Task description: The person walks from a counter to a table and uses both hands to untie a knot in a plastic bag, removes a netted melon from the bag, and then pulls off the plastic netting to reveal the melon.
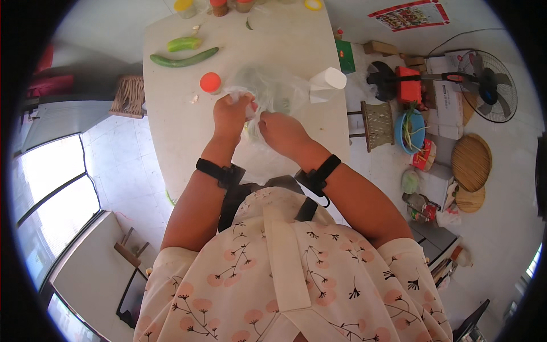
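Note:
A thin clear plastic bag (285, 85) lies crumpled on the pale table in front of me. My left hand (229, 118) is closed on its near left edge, thumb and fingers pinched together. Beside it, my right hand (283, 132) is closed too, gripping the bag a little to the right and nearer to me. Something small and reddish shows at the left fingertips, too unclear to name. Just beyond my left hand stands a jar with an orange-red lid (211, 82). To the right of the bag sits a white cylindrical roll (327, 85).
A whole cucumber (185, 58) and a shorter green piece (184, 44) lie at the far left of the table (176, 131). Several lidded jars (219, 7) line its far edge. Right of the table are a woven stool (377, 126), a blue basin (410, 137) and a fan (487, 85).

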Available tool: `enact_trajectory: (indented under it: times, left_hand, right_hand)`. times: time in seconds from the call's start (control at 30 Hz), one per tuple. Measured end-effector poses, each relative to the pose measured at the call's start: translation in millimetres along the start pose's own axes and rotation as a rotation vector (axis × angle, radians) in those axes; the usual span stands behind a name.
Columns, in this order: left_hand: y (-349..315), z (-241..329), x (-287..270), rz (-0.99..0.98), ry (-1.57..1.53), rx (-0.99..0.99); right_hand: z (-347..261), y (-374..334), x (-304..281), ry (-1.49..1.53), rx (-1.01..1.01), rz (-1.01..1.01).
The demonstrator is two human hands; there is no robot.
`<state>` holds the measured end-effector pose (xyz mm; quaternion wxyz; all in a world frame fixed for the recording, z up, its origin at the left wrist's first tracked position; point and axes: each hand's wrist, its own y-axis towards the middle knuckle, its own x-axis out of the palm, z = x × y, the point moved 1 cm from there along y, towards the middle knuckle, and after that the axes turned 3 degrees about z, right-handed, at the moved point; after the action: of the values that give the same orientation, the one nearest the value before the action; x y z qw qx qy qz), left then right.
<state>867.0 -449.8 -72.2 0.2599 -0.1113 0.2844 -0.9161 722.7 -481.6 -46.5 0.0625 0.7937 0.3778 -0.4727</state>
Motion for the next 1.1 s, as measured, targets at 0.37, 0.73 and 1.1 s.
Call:
enact_trajectory:
  times: [0.37,0.73,1.1]
  left_hand:
    - [-4.4,-0.1,0.5,-0.031,-0.138,-0.05]
    - [7.4,-8.0,-2.4,0.018,-0.088,-0.114]
    - [4.3,6.1,7.0,0.014,-0.106,-0.11]
  right_hand:
    - [8.7,-7.3,2.7,-0.112,-0.097,0.124]
    - [15.7,-37.3,-35.2,-0.157,-0.291,0.118]
    - [41.4,-68.6,-88.9,-0.368,-0.394,-0.068]
